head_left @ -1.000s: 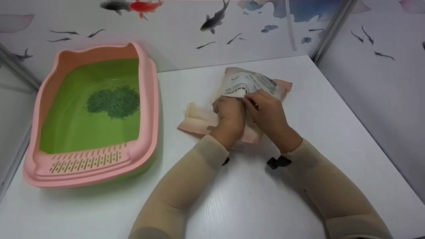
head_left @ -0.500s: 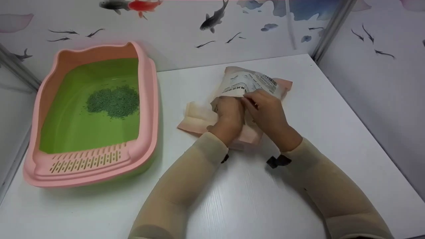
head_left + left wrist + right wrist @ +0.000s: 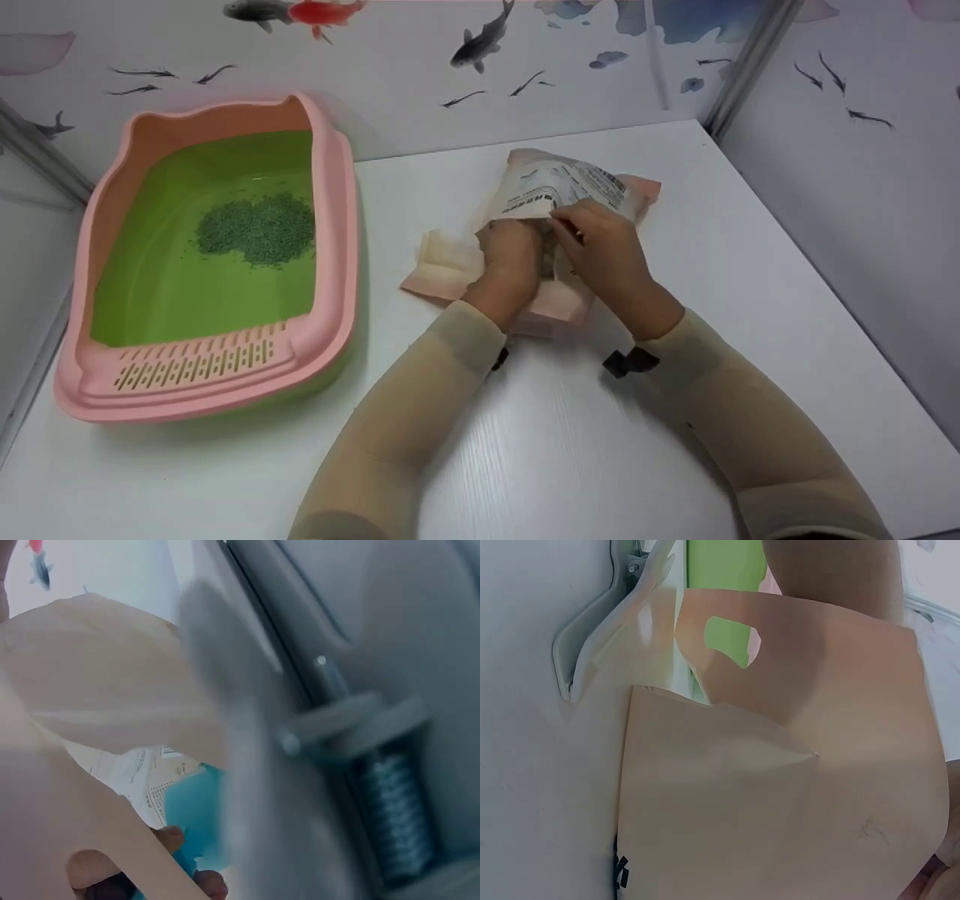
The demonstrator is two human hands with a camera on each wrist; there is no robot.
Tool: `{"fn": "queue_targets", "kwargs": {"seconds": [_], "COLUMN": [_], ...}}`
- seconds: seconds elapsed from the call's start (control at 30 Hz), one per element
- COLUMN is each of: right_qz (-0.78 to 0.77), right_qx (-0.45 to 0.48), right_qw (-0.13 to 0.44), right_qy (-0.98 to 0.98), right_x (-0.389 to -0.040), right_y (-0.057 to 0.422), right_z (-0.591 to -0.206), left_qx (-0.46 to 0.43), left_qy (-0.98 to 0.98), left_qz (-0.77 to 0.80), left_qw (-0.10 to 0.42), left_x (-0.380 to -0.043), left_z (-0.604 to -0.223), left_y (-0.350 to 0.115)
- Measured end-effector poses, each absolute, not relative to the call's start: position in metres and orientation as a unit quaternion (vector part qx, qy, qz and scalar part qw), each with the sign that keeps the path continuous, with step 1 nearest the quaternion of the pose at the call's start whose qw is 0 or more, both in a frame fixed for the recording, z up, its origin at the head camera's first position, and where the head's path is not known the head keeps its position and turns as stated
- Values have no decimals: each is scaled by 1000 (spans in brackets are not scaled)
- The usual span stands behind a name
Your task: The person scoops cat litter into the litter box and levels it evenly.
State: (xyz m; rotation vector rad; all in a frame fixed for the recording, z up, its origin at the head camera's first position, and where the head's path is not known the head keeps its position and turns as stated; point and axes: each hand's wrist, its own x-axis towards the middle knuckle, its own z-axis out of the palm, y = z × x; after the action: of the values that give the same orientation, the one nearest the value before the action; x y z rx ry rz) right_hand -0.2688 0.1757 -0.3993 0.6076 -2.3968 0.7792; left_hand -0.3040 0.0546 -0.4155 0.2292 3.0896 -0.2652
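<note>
A cream and pink bag [image 3: 541, 171] with printed text and a barcode lies on the table, with an opening in its upper face. My left hand [image 3: 512, 255] reaches into that opening; its fingers are hidden there in the head view. On the right side of the opening, my right hand [image 3: 606, 238] pinches the edge of the bag between thumb and fingers. Fingertips [image 3: 171, 838] show beside a teal thing [image 3: 193, 810] in the left wrist view; I cannot tell what it is or whether it is held. A cut-out handle hole pierces the bag [image 3: 840, 712] in the right wrist view.
Left on the white table [image 3: 480, 465] stands a pink and green litter box [image 3: 335, 202], its front ledge slotted. Green pellets [image 3: 259, 229] lie piled on its floor. Fish-patterned wall panels [image 3: 405, 75] enclose the table behind and at the sides.
My left hand has shifted slightly left in the bag's opening, and a gap now shows between it and the right hand. The right hand and the bag have hardly moved.
</note>
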Motion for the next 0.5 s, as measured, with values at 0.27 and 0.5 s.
{"fn": "queue_targets", "kwargs": {"seconds": [0.27,0.5], "right_qz": [290,282], "right_qx": [227,228], "right_qw": [273,268], "right_qy": [-889,-892], "right_x": [-268,-268], "right_y": [176,176], "right_z": [-399,-398], "left_qx": [86,88], "left_qy": [995,996], "left_qz": [-9,6], "left_qw": [43,34], "left_x": [-308,-311], "left_z": [-421,-424], "left_y": [44,41]}}
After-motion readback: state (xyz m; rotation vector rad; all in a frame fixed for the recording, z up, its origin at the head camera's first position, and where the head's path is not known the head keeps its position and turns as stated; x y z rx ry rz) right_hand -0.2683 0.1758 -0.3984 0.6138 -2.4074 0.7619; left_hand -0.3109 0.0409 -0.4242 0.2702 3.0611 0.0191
